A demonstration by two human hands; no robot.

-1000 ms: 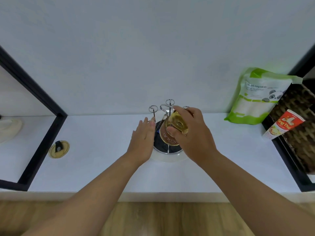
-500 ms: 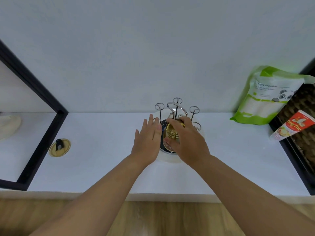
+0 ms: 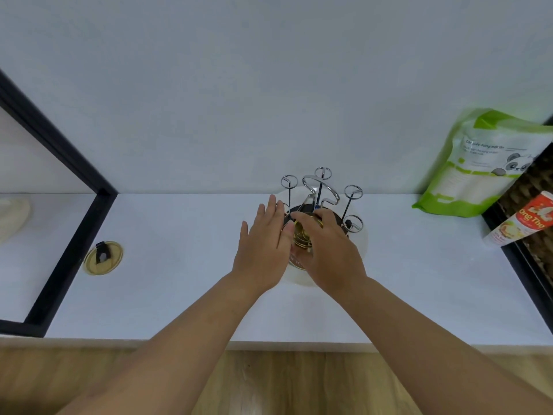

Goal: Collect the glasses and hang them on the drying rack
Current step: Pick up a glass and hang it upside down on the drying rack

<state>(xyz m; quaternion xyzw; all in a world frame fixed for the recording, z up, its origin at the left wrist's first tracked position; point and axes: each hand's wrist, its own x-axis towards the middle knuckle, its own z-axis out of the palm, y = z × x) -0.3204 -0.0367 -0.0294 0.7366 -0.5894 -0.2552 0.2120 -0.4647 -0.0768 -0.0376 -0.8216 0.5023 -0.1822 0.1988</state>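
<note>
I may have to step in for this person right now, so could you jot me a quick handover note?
Right hand: closed around an amber glass, upside down, low over the near side of the drying rack.
Left hand: open and empty, flat beside the rack.
Done: glass brought to the rack; whether it sits on a prong is hidden.
Left: seat it and let go. Four ringed prongs at the back and right are free. No other glasses in view.
</note>
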